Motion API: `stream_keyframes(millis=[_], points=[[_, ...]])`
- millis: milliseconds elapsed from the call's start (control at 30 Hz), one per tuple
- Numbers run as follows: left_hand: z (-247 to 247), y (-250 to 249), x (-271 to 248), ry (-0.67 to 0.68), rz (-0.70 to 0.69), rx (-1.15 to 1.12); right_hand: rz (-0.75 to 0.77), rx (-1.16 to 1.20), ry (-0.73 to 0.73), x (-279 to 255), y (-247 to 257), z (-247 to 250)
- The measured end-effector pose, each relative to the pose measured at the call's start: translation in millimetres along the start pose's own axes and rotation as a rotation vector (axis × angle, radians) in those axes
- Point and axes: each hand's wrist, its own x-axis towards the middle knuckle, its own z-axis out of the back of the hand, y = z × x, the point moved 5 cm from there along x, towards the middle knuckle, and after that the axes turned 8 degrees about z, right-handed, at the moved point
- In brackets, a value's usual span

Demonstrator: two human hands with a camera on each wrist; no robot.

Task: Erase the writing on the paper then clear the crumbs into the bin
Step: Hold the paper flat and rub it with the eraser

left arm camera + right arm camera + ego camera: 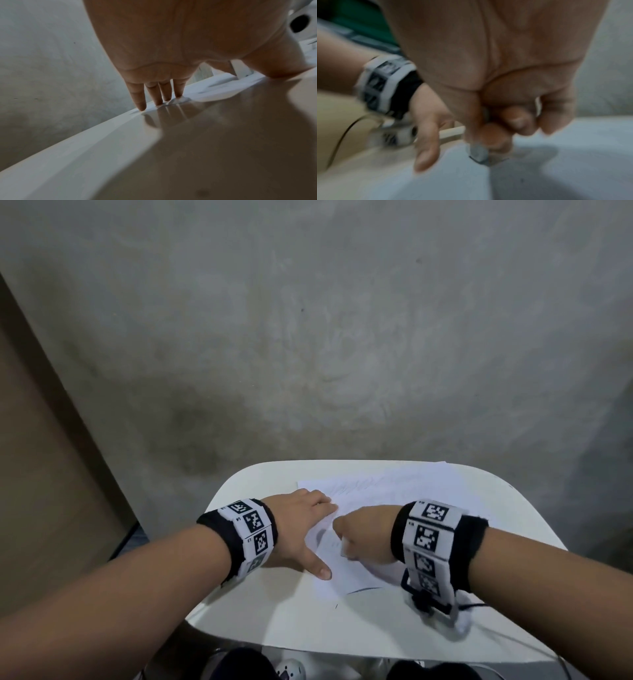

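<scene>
A white sheet of paper point(394, 494) with faint pencil writing lies on the small white table point(274, 604). My left hand point(301, 529) lies flat on the paper's left edge, with straight fingers point(154, 94) pressing it down and the thumb spread. My right hand point(359, 537) is curled round a small white eraser point(477, 151), whose tip touches the paper over a dark pencil mark. The right wrist view is blurred. No bin shows in any view.
A grey concrete wall point(308, 337) rises straight behind the table. A brown panel point(41, 457) stands at the left. A thin dark cable point(476, 606) trails from my right wristband over the table's right side. My dark-clad knees point(246, 666) sit under the front edge.
</scene>
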Motion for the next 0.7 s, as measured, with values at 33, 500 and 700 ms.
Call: stream_keyframes(millis=[33,500,700], points=[[0.4,0.3,0.2,0.006,-0.002,0.004,-0.008,0.03,-0.006,2.4,-5.4,1.3],[0.6,-0.8,-2.4,-0.027,-0.012,-0.01,0.008,0.013,-0.029,5.2,-1.9,4.8],[1.9,-1.3,-2.4,0.004,-0.008,-0.002,-0.073,-0.054,-0.076,7.7,-13.0,12.5]])
